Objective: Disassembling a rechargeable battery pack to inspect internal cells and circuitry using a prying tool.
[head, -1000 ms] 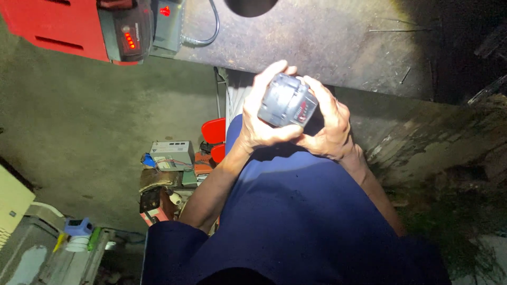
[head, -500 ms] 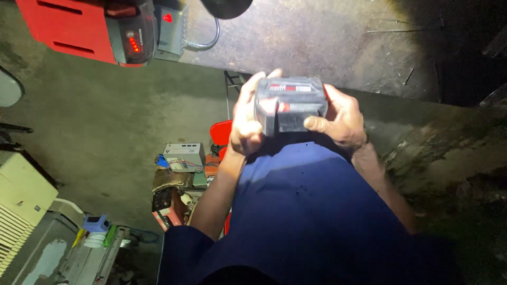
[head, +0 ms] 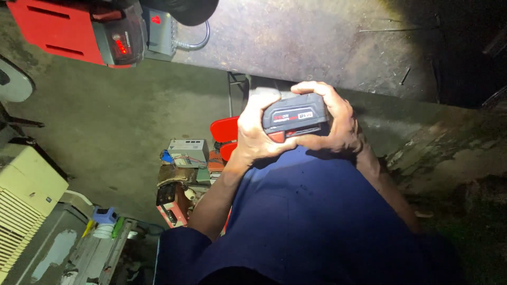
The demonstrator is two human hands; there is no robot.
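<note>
Clothing: a dark blue garment (head: pixel 317 221) filled the near view.
Left hand (head: pixel 253 134): wrapped the dark battery pack (head: pixel 293 116) from the left.
Right hand (head: pixel 338 124): clasped its right end and top, seemingly to steady it under the light.
Pack: held mid-frame, above the lap.
Far left: a red machine (head: pixel 63 29) by the concrete slab (head: pixel 317 37).

1. The dark grey, blocky plastic battery pack (head: pixel 293 117) has a matt, slightly grained shell with a glossy red catch.
2. At 11 o'clock, the red boxy metal machine (head: pixel 63 29) looks smooth and painted.
3. The grey concrete floor (head: pixel 127 105) is rough and dull.
4. The blue cloth garment (head: pixel 317 216) is soft and matt.
</note>
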